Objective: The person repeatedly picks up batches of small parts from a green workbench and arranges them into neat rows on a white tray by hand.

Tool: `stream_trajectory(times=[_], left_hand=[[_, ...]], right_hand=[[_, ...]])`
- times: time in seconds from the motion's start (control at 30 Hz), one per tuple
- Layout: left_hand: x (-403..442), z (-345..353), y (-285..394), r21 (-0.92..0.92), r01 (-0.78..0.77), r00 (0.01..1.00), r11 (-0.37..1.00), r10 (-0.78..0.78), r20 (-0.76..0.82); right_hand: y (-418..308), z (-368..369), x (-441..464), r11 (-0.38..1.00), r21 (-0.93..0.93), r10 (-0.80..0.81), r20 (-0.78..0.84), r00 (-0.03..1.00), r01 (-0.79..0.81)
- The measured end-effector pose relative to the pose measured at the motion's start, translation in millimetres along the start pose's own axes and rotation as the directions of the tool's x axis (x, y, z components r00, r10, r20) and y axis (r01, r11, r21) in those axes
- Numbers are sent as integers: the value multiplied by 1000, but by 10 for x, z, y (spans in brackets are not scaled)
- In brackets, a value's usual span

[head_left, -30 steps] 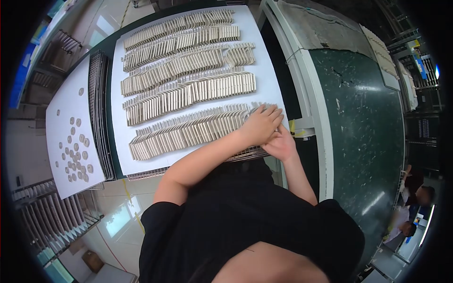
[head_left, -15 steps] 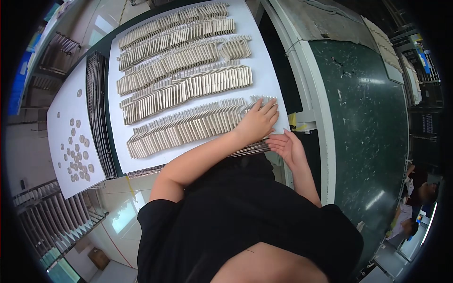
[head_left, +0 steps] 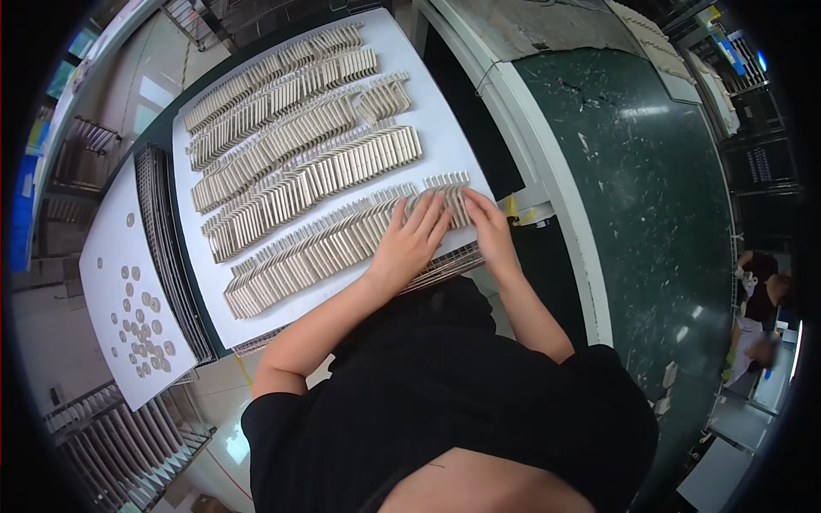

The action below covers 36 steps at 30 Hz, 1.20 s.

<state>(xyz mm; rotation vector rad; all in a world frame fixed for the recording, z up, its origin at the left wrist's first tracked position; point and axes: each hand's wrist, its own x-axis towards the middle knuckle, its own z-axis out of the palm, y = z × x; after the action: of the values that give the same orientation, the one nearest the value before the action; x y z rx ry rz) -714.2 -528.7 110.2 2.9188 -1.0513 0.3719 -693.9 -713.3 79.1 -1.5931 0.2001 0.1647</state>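
Note:
On a white board [head_left: 342,201] stand several rows of thin, pale metal-looking pieces, lined up side by side on edge. My left hand [head_left: 414,238] lies over the nearest row [head_left: 325,244] towards its right end, fingers stretched out and touching the pieces. At that row's right end, my right hand [head_left: 490,229] rests its extended fingertips against the last pieces [head_left: 457,197]. Part of the row is hidden under my left fingers. Farther back are the other rows, among them a long row [head_left: 325,171] and a short group [head_left: 385,100].
At the left, a second white board [head_left: 111,299] carries many small round pieces [head_left: 141,329], beside stacked wire racks [head_left: 171,248]. A green, speckled table [head_left: 633,231] with a pale edge [head_left: 556,197] lies to the right. Another person [head_left: 757,346] is at the far right.
My left hand has shifted left along the nearest row, uncovering pieces at its end. My right hand has come up from below the board's edge to the row's end. The view has tilted slightly.

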Motion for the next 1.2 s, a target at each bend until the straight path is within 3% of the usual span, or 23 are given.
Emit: stream_trajectory(times=[0.13,0.37,0.6,0.7,1.03,1.2], left_hand=[[-32,-13,-136,-2,144,987,990,-143,67],[-144,84,-134,8,190,980,982,-191,65],[-123,-21,-135,-55,94,995,994,-92,38],[-82,-56,-99,-178,100,995,979,-97,23],[-105,133,-128,-44,132,991,990,-131,4],[-125,-76,-114,-148,162,986,976,-164,-2]], right_hand=[[1,150,28,995,-51,-89,5,996,89],[-81,285,-12,983,-109,-138,69,988,145],[62,345,10,935,-224,-264,86,961,277],[23,355,-27,972,-147,-170,98,981,183],[-41,440,-102,953,-197,-214,111,971,232],[-39,360,-12,902,-284,-307,109,945,325]])
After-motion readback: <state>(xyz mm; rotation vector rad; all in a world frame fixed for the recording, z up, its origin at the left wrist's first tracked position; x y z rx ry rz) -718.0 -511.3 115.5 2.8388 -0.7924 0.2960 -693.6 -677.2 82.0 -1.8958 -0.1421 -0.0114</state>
